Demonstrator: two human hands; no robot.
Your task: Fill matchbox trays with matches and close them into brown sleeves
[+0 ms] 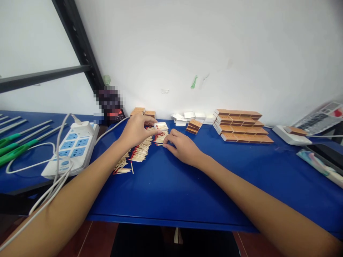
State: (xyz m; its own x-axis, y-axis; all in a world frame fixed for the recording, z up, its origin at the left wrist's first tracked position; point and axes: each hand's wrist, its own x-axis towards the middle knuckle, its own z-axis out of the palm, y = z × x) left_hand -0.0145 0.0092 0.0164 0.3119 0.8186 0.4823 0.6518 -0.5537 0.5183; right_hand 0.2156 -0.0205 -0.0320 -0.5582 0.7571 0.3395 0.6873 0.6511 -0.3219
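My left hand (pixel 136 129) grips a small white matchbox tray (pixel 163 124) between thumb and fingers, tilted over the matches. Red-tipped matches (pixel 140 150) lie in a loose pile beneath and in front of that hand, with a few scattered toward me. To the right, my right hand (pixel 185 147) is closed, its thumb and fingertips drawn together at the edge of a small heap of matches (pixel 159 138). Whatever its fingers hold is hidden. Several empty white trays (pixel 189 116) stand by the wall, and brown matchbox sleeves (pixel 194 126) lie in front of them.
Stacked brown matchboxes (pixel 242 128) stand in stepped rows at the back right. More boxes (pixel 139 110) sit behind my left hand. A white power strip (pixel 72 148) with cables and green-handled tools (pixel 18 151) lie left. A white device (pixel 291 135) and a phone (pixel 328 155) lie right.
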